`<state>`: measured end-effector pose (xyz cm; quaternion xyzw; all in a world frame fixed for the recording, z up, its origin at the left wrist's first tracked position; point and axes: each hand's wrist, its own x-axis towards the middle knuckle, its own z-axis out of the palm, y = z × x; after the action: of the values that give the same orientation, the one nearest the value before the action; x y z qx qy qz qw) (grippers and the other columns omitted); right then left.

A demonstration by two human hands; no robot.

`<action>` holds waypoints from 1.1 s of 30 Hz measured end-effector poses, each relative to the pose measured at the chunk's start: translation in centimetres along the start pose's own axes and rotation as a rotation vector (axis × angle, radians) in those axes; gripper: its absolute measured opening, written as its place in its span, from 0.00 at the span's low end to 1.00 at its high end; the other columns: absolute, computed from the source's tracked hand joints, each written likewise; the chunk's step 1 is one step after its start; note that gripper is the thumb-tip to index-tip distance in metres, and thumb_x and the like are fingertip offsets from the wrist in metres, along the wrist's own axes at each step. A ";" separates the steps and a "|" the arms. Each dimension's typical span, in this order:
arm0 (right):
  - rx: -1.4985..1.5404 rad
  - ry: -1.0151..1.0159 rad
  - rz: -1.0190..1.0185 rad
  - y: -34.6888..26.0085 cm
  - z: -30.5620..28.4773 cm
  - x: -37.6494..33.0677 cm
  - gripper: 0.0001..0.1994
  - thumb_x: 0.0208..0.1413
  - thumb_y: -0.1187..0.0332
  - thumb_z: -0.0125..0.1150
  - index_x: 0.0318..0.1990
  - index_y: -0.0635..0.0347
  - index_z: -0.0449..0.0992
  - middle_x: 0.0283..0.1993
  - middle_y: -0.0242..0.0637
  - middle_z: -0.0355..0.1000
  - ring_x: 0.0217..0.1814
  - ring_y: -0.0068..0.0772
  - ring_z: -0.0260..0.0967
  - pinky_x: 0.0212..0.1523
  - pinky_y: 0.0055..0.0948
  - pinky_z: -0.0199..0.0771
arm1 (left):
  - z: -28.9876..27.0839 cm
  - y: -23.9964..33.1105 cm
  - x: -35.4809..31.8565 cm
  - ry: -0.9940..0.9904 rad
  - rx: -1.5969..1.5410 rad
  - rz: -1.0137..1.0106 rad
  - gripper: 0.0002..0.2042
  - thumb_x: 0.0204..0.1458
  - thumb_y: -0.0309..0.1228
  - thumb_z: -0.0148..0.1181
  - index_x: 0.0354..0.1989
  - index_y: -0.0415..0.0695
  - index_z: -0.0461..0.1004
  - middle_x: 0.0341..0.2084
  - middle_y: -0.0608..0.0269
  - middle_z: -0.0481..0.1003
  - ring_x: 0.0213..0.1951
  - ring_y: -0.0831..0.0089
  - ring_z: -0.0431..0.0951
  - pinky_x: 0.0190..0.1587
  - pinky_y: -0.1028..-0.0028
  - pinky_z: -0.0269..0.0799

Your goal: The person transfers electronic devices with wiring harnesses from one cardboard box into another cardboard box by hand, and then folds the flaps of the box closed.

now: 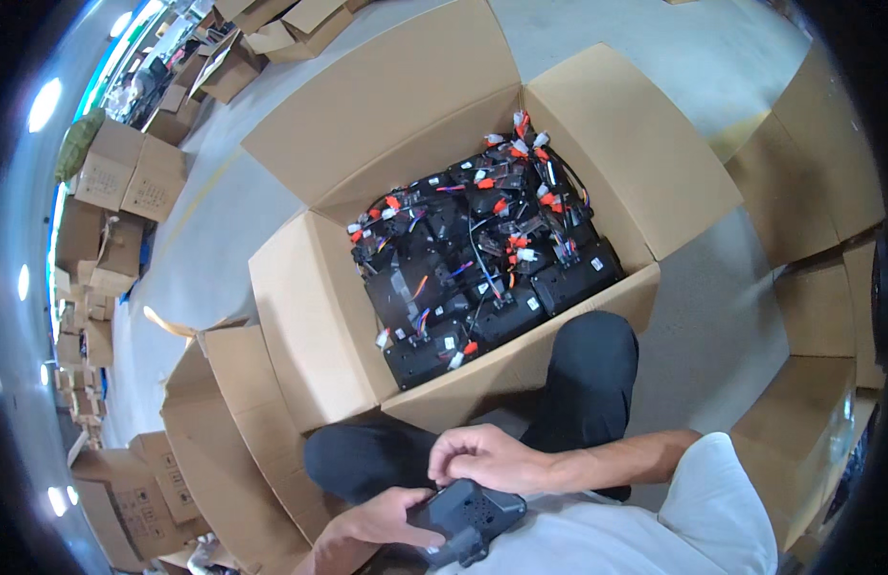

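Observation:
A black plastic device housing with a cluster of small holes rests against my lap. My left hand grips its left side, the thumb lying across the face. Over its upper edge is my right hand, fingers curled and pinched together; whatever they hold, if anything, is hidden. Beyond my knees stands a large open cardboard box. Packed inside are several black devices with coloured wires and red and white connectors on top.
Another open carton stands close on the left, and large cartons are on the right. Stacked boxes line the far left. Grey floor shows behind the box, whose flaps spread outward.

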<state>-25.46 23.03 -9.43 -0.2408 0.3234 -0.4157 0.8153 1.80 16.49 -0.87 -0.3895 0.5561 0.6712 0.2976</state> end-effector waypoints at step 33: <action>-0.730 0.254 -0.400 -10.1 -9.4 3.3 0.30 0.82 0.58 0.66 0.81 0.68 0.70 0.83 0.62 0.67 0.86 0.65 0.67 0.85 0.54 0.70 | -35.1 36.1 54.8 0.929 -0.411 0.640 0.49 0.67 0.62 0.72 0.72 0.21 0.68 0.63 0.30 0.83 0.64 0.48 0.87 0.64 0.57 0.84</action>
<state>-36.12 13.73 -10.20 -0.5181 0.4940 -0.4502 0.5337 -50.00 -27.08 -31.87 -0.5048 0.5762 0.5809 -0.2749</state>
